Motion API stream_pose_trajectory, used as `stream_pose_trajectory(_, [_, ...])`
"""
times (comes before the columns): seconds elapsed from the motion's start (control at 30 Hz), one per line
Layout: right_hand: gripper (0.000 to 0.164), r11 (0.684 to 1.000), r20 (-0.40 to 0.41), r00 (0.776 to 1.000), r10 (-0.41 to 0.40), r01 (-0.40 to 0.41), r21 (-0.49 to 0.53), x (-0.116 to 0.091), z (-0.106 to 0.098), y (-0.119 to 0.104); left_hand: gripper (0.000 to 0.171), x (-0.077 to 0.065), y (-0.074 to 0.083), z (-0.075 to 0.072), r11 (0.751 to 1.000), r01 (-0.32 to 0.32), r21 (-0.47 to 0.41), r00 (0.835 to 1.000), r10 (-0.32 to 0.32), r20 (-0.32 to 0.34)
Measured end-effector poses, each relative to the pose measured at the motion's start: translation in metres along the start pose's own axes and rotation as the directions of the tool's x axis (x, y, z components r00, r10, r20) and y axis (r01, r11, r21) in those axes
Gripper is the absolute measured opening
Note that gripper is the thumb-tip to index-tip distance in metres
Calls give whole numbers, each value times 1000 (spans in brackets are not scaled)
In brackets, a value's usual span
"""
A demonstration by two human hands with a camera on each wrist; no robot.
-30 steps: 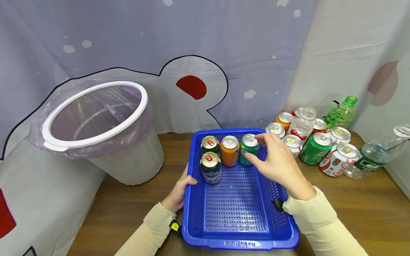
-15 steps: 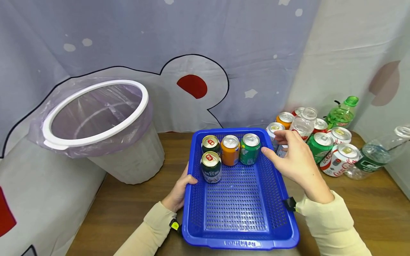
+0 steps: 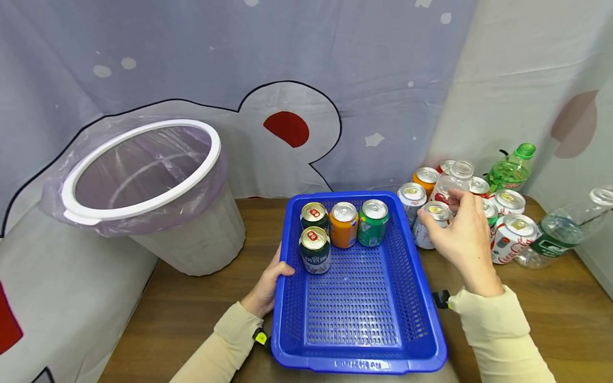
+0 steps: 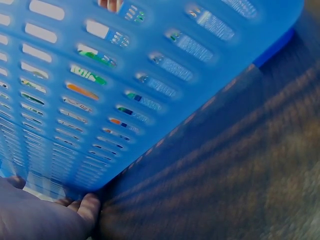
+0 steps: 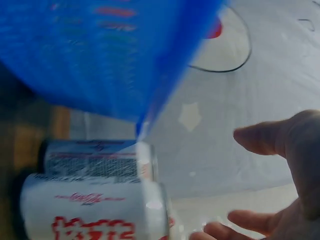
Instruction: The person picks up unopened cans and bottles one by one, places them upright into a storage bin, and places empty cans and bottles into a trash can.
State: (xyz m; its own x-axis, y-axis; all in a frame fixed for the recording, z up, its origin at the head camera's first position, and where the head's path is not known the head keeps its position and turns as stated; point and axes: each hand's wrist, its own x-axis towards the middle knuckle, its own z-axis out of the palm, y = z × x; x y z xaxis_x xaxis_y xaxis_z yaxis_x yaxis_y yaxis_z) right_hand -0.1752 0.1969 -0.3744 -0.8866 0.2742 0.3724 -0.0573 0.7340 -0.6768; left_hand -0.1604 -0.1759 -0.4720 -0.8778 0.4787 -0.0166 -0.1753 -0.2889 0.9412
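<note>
Ideally I'd centre the right hand [image 3: 463,236], thumb and fingers apart, over the white can [image 3: 438,210] before pinching, left hand [image 3: 266,284] clamped on the blue basket [image 3: 351,306].

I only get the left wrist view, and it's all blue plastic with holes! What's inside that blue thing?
Observer: It's a blue basket with four cans standing in it: two dark green cans, an orange can and a green can.
Operator: Cool! Where's the other hand?
Observer: The right hand hovers at the top of a white can outside the basket.
Operator: Anything on the basket's other side?
Observer: Yes, a bagged bin stands on the person's left.
</note>
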Motion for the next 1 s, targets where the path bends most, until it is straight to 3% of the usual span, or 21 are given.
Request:
stream_pose_trajectory(0.2, [80, 998, -117, 992, 54, -59, -36, 1, 15, 13, 100, 0, 0, -1, 1000, 8, 1, 1000, -8, -4])
stream_pose_trajectory(0.43, [84, 993, -185, 982, 40, -59, -100, 1, 36, 32, 101, 0, 0, -1, 1000, 1, 3, 1000, -1, 9])
stream_pose_trajectory(1.0, [83, 969, -154, 976, 152, -178, -170, 0, 58, 52, 102, 0, 0, 0, 1000, 6, 2, 1000, -6, 3])
